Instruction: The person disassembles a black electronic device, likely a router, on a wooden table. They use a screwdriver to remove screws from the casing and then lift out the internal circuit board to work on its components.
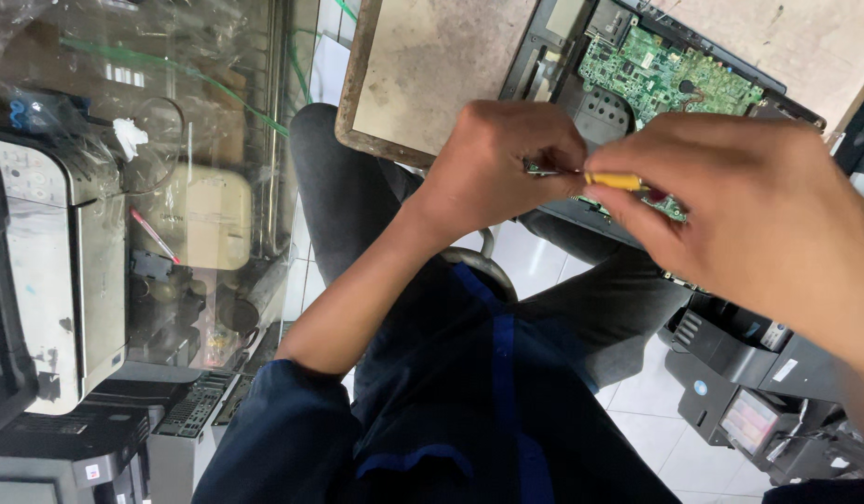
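My right hand (759, 219) grips a small screwdriver with a yellow handle (614, 181), its tip pointing left. My left hand (493, 168) is pinched around something small at the screwdriver's tip; the item itself is hidden by my fingers. Both hands hover above the near edge of an opened black device (581, 103) with an exposed green circuit board (661, 75). The device lies on a worn table (423, 65). My knees in dark trousers (339, 187) show below.
At left a grey-white printer (49, 271) and a glass cabinet (199, 187) holding cluttered items. More printers (87, 448) are stacked at the lower left, and black ones (749, 373) stand on the white tiled floor at right.
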